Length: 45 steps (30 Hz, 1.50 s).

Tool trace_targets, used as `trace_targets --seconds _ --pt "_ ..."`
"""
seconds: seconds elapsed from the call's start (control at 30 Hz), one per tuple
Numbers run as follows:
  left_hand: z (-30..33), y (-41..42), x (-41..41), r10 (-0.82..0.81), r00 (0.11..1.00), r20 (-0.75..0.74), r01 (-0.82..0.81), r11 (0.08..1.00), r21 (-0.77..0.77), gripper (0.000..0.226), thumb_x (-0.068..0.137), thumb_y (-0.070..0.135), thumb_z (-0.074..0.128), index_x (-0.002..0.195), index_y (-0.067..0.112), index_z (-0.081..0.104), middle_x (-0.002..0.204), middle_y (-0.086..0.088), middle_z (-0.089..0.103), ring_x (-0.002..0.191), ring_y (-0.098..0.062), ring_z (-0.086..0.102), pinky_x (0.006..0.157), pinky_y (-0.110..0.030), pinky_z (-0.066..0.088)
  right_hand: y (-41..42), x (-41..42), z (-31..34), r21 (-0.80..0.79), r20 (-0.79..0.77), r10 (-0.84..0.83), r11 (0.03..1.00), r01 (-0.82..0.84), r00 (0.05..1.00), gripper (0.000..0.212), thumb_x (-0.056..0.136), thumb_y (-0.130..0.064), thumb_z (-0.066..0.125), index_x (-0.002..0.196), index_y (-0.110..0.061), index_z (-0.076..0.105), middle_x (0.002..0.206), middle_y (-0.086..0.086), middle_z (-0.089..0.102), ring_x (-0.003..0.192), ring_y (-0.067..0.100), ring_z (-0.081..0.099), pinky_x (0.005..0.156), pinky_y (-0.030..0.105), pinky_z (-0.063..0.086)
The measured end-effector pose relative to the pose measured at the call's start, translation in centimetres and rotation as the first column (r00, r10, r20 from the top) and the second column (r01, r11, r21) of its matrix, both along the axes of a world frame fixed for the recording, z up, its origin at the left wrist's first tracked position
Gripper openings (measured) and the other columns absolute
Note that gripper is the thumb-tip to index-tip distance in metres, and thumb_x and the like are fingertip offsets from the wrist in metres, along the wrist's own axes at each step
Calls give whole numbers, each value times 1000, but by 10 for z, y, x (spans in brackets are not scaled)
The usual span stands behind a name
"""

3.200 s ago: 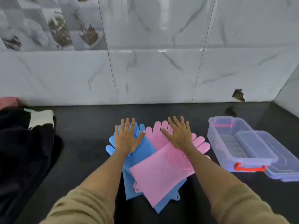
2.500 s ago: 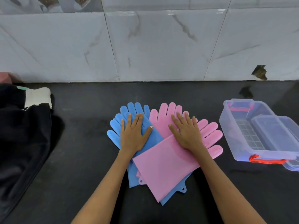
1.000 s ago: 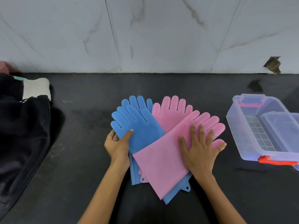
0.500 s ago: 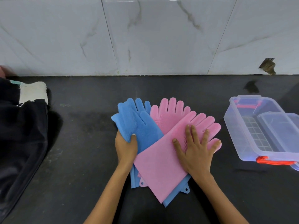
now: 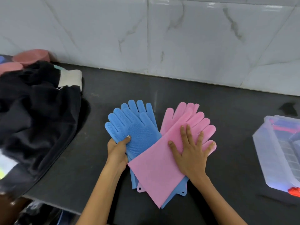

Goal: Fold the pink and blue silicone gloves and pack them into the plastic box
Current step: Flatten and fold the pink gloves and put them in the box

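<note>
Blue gloves (image 5: 134,127) and pink gloves (image 5: 162,164) lie stacked mid-surface, cuffs overlapping near the viewer, fingertips fanned toward the tiled wall (image 5: 178,38). Blue pair's long axis leans up-left, pink pair's up-right. Lower glove of each pair is mostly hidden; blue cuffs covered by the top pink cuff w/ only corners peeking out. Left hand (image 5: 117,151) pinches the blue stack's left edge, thumb on top, other fingers hidden beneath. Right hand (image 5: 190,153) presses flat on the top pink glove, fingers spread, gripping nothing. Plastic box (image 5: 279,153), clear, sits well right, cut off by frame edge. Dark cloth (image 5: 35,114) heaped at left on the black surface (image 5: 235,114).
</note>
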<state>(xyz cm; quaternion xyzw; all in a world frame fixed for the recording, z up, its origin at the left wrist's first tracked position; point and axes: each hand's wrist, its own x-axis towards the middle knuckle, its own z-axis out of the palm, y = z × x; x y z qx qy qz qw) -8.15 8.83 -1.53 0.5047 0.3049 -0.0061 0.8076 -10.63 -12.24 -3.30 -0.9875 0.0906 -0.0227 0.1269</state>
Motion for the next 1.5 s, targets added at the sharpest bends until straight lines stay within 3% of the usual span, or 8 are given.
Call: trace_targets --seconds 0.37,0.87,0.93,1.0,1.1,1.2,1.3,1.5 --pt "4 107 -40 240 968 65 -243 970 26 21 88 -2 60 95 16 66 84 3 74 72 -14 73 53 -29 57 109 23 3 15 73 320 947 -322 945 70 86 -66 30 145 -28 31 155 -9 26 146 34 -8 107 69 -4" --pt "0 171 -68 327 941 88 -335 864 377 26 83 2 68 106 10 61 103 -4 66 94 -24 63 68 -29 51 182 19 10 -33 100 528 849 -527 844 74 86 -69 17 146 -27 29 155 -8 27 146 23 13 101 56 -31" --pt "9 166 -69 333 943 15 -268 728 631 34 78 11 75 107 6 58 108 -10 65 99 -30 62 72 -35 51 174 15 14 73 203 507 845 -530 838 64 89 -64 24 138 -28 42 150 -9 38 146 20 17 107 49 -26" --pt "18 153 -68 450 889 -80 -128 413 902 60 71 22 80 118 0 49 117 -20 58 106 -40 56 80 -48 48 161 10 17 214 340 419 837 -503 842 52 90 -57 34 128 -29 54 142 -10 47 144 19 22 111 39 -22" --pt "34 116 -67 480 876 51 -75 31 997 72 72 28 77 129 5 42 119 -21 50 105 -41 51 83 -54 43 138 1 18 400 438 176 840 -366 882 35 89 -45 48 120 -30 55 131 -13 50 134 13 35 112 31 6" --pt "35 83 -58 194 979 65 -83 84 993 49 82 27 66 126 13 50 122 -9 54 107 -29 54 92 -46 38 120 -9 18 701 336 -116 694 -165 935 35 86 -31 62 119 -27 50 117 -13 43 108 8 42 94 27 32" --pt "24 66 -43 -111 990 -81 95 122 988 39 90 29 57 126 14 54 127 -4 57 115 -24 53 100 -41 39 109 -14 22 861 52 -156 508 34 986 27 84 -40 64 102 -25 50 102 -6 57 85 5 56 73 21 45" --pt "21 63 -11 -156 950 -271 277 19 961 32 95 33 45 97 7 63 96 -11 67 89 -28 59 78 -39 49 113 -14 26 780 -47 14 626 28 999 21 87 -39 61 78 -20 60 72 -8 64 65 2 60 54 15 40"
